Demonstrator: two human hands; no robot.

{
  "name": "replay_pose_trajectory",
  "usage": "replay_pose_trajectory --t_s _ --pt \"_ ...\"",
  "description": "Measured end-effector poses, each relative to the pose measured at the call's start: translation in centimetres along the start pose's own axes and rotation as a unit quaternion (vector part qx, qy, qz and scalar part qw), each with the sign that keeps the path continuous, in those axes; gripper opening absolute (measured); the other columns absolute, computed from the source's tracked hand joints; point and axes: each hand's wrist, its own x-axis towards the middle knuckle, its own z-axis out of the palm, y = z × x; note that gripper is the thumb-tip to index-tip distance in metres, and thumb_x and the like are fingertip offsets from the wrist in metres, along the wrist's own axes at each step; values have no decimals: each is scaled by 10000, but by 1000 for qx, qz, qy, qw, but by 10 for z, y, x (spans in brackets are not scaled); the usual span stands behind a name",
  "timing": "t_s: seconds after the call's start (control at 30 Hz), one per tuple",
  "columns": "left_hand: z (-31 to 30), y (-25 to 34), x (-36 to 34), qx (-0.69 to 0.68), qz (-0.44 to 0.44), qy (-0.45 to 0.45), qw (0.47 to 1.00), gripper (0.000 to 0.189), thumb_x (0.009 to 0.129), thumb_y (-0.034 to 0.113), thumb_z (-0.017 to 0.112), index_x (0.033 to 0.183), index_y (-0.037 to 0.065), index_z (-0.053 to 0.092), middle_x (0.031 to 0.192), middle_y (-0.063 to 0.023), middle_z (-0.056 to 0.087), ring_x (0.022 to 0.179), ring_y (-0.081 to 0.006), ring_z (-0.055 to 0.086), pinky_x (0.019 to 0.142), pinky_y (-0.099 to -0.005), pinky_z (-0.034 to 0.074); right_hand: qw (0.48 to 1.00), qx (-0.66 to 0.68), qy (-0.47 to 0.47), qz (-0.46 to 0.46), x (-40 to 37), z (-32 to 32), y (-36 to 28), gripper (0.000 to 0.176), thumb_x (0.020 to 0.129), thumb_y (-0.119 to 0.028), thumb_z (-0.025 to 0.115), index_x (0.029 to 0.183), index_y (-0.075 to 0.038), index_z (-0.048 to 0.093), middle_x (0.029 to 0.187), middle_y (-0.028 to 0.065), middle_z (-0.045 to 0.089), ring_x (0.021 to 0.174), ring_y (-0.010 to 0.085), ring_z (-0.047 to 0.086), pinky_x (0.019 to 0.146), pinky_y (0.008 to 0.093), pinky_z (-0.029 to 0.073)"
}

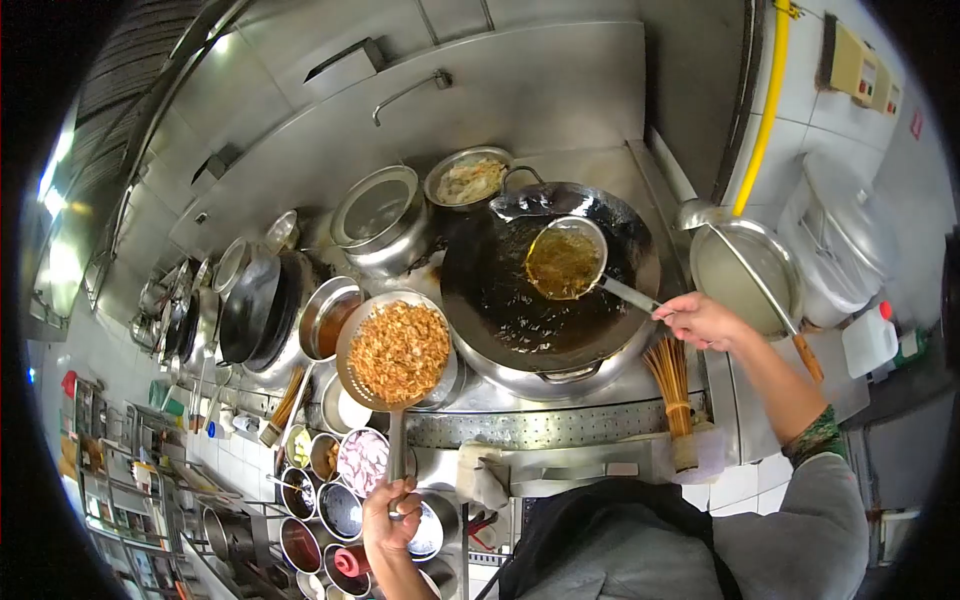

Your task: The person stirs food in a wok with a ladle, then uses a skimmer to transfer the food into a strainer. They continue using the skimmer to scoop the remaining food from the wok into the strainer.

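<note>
My left hand (392, 515) is closed round the handle of a perforated strainer (396, 408) heaped with golden-brown fried bits (398, 352). The strainer is left of the large black wok (520, 345), over the stove's steel top. In my right hand (700, 320) is the handle of a round fine-mesh skimmer (567, 258). Its head is over the wok and has yellowish oil or foam in it. Dark, shiny oil lies in the wok. Whether the skimmer touches the oil, I cannot tell.
A lidded pot (377, 215) and a bowl of pale food (470, 180) stand behind. On the right are a bamboo brush (672, 385), a large pot (745, 275) with a ladle across it, and a white jug (870, 342). Several ingredient containers (362, 462) sit at lower left.
</note>
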Motion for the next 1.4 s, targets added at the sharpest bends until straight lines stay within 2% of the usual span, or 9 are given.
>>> replay_pose_trajectory --t_s 0.1,0.57,0.7,0.8,0.97,1.07,1.1,1.2,1.4 --pt "-7 -15 2 -25 0 11 1000 327 848 51 650 1158 17 551 843 -88 598 536 -73 481 397 -204 382 998 43 -48 -5 15 27 -2 296 971 -70 550 1252 -12 623 696 -11 528 484 42 390 379 221 281" --pt "-66 -55 57 -67 -27 17 997 216 893 68 625 1102 51 573 851 -50 585 565 -92 481 447 -232 360 984 152 -79 -54 40 78 -13 240 1003 -101 567 1219 -22 635 691 -5 530 453 24 363 352 194 264" --pt "-91 -67 70 -56 -25 12 998 354 902 79 611 1252 45 571 880 -41 583 574 -83 476 459 -221 369 996 41 6 -81 -1 45 -42 231 1006 -139 582 1213 -65 653 684 -21 541 450 30 373 352 196 261" --pt "-86 -68 74 -30 -38 50 998 83 916 137 621 917 74 566 808 -22 567 553 -76 496 433 -220 390 985 -107 91 -97 -46 12 -68 260 991 -160 600 1224 -56 649 690 -22 549 462 44 401 380 218 302" --pt "-67 -73 71 122 -10 158 980 143 935 195 622 999 71 591 915 -63 642 664 -143 590 491 -251 485 908 -361 137 -163 -95 -38 -72 297 951 -134 580 1222 -45 661 763 9 619 531 77 510 462 248 389" --pt "-62 -80 61 314 67 213 923 375 943 204 663 1247 -4 593 1004 -124 678 830 -219 665 668 -346 556 896 -417 132 -69 -121 -34 -77 298 931 -125 580 1202 -45 673 746 14 622 566 82 538 482 249 412" --pt "-72 -82 62 491 140 233 828 498 940 194 677 1360 -35 540 1131 -175 660 995 -284 663 842 -380 541 916 -381 123 -25 -124 -24 -80 298 931 -122 586 1204 -41 670 719 6 608 547 75 519 465 252 398" --pt "-66 -89 54 536 295 244 752 576 938 165 674 1442 -29 474 1279 -202 600 1115 -310 617 932 -375 493 957 -272 79 63 -125 -5 -75 292 935 -121 605 1209 -41 662 659 -11 571 497 61 470 425 254 366" --pt "-9 -71 24 541 348 238 728 539 920 86 645 1432 22 488 1328 -148 556 1199 -272 563 967 -396 465 996 -59 -21 59 -83 28 -6 285 966 -159 648 1232 -57 635 646 -30 526 466 43 407 397 229 326"
